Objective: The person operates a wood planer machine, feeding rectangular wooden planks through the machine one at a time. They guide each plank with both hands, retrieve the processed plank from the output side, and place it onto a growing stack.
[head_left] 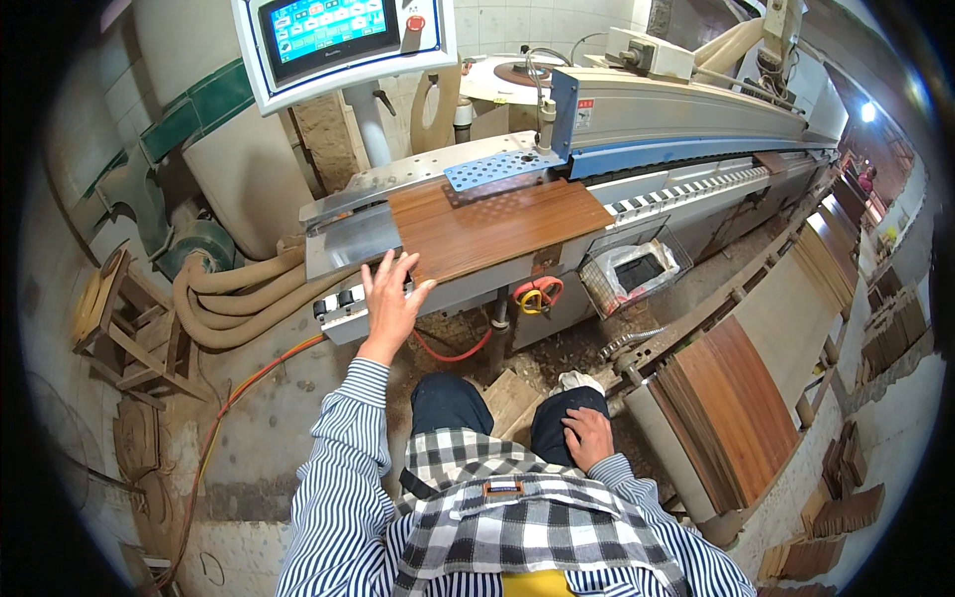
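A brown wood-grain board [497,224] lies flat on the infeed of a long edge-banding machine [686,129], its far part under a blue perforated plate [497,169]. My left hand [391,298] is at the board's near left corner, fingers spread and the tips at its edge. It grips nothing. Low on the right, my right hand [589,436] rests on my dark-trousered knee with its fingers stretched out. Nothing shows in it.
A control screen [326,32] with a red button stands above the machine. Right of me, a stack of wood-grain boards [721,408] sits on a roller rack. A wire basket [637,279] hangs at the machine's front. Left are thick hoses [239,308] and a wooden stool [134,318].
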Tool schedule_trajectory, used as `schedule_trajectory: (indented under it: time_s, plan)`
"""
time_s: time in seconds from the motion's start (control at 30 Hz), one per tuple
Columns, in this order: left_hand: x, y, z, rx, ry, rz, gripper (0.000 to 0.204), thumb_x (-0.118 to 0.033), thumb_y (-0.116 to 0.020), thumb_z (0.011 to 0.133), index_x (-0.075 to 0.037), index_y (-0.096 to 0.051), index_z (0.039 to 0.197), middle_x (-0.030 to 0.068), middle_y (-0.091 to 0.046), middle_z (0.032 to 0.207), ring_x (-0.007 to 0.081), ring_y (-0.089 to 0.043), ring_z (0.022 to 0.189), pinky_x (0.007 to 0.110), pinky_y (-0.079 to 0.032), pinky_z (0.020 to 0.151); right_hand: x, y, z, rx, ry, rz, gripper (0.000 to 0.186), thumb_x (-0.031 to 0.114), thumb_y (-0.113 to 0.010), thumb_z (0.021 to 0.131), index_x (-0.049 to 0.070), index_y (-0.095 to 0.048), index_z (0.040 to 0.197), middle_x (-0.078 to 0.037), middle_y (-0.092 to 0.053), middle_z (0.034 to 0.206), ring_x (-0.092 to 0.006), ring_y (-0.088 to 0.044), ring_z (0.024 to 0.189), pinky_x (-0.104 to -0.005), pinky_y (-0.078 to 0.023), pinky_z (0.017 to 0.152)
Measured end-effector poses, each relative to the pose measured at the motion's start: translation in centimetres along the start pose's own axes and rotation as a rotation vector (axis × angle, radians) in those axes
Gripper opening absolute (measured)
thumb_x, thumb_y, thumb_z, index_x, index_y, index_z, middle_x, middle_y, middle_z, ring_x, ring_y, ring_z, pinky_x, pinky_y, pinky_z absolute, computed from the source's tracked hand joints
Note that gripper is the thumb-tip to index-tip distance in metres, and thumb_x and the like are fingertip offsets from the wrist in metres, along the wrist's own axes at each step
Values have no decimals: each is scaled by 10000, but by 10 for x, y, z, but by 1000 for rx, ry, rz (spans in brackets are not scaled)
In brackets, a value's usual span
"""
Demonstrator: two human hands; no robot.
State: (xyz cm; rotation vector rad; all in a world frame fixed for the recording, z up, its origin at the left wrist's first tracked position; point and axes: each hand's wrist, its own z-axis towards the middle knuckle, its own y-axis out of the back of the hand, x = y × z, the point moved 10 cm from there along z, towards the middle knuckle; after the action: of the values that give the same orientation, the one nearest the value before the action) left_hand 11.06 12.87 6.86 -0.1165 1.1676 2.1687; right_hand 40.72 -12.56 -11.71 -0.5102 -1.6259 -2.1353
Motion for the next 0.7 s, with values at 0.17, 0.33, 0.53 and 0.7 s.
schedule_trajectory:
  time_s: [0.17,0.33,0.53,0.7]
  plan:
    - [-24,-27,3,33,-120,98,537,-339,-614,918,-93,-476,1375,122,-515,1405,301,-428,1338,518,-196,1154,-27,31,16,-147,-100,279,214,108,-635,829,36,-692,1023,-141,-692,1051,-325,-618,1028,-413,-482,923]
    - [-30,-29,-3,-25,-190,190,517,-304,-628,904,-91,-494,1356,100,-502,1416,264,-472,1285,465,-296,1098,-38,143,58,-350,3,-451,474,30,-628,761,36,-558,1230,-168,-554,1263,-373,-497,1186,-481,-384,1019]
    - [-35,-28,-2,-78,-198,191,490,-254,-674,861,-85,-537,1300,89,-528,1384,238,-495,1253,439,-332,1063,-132,169,68,-158,-222,-643,473,138,-672,797,40,-563,1247,-140,-552,1308,-342,-479,1227,-481,-342,1069]
    - [-31,-28,-3,-71,-187,185,489,-245,-675,855,-89,-539,1298,81,-528,1382,230,-491,1251,431,-326,1063,-117,162,38,-281,-60,-646,367,109,-647,822,27,-605,1177,-145,-595,1248,-337,-528,1168,-460,-410,1010]
